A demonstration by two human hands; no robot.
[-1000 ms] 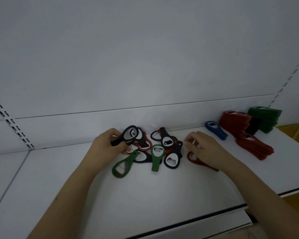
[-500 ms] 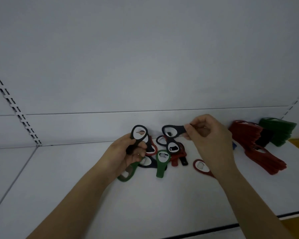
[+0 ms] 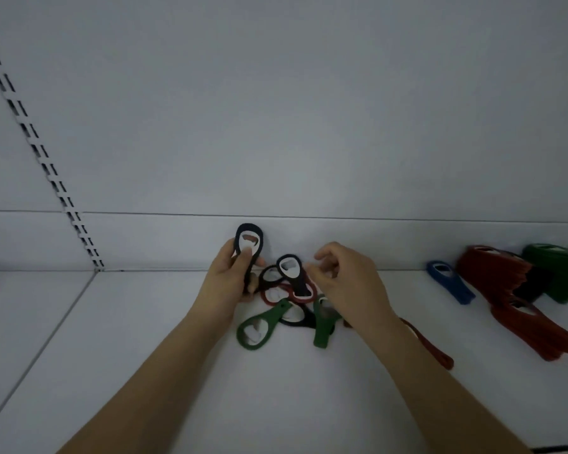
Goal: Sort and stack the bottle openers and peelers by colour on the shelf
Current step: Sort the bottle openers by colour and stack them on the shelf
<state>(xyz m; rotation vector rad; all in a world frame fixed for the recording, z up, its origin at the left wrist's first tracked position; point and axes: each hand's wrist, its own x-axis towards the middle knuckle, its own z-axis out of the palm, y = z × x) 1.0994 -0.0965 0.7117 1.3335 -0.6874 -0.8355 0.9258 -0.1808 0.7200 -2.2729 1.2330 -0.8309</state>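
Left hand [image 3: 226,279]: it grips a black opener [image 3: 248,244] by the thin end. The fingers are curled round the handle. The round head sticks up above the fingers, and the thumb lies on its front.
Right hand [image 3: 348,283]: it hangs just above the pile. The fingers [image 3: 323,257] are loosely bent and hold nothing.
Pile [image 3: 287,298]: black, red and green openers lie mixed up on the shelf [image 3: 145,355], between the two hands. One more black opener [image 3: 292,273] lies on top, just beside the right fingertips.
Green openers: one [image 3: 263,324] lies at the front of the pile, below the left hand. Another [image 3: 322,329] is partly under the right hand.
Loose red opener [image 3: 427,345]: it lies by the right wrist.
Blue opener [image 3: 448,281]: it lies alone on the shelf, to the right.
Sorted stacks: a red stack [image 3: 518,299] and a green stack [image 3: 559,273] sit far right, near the back wall [image 3: 276,109].
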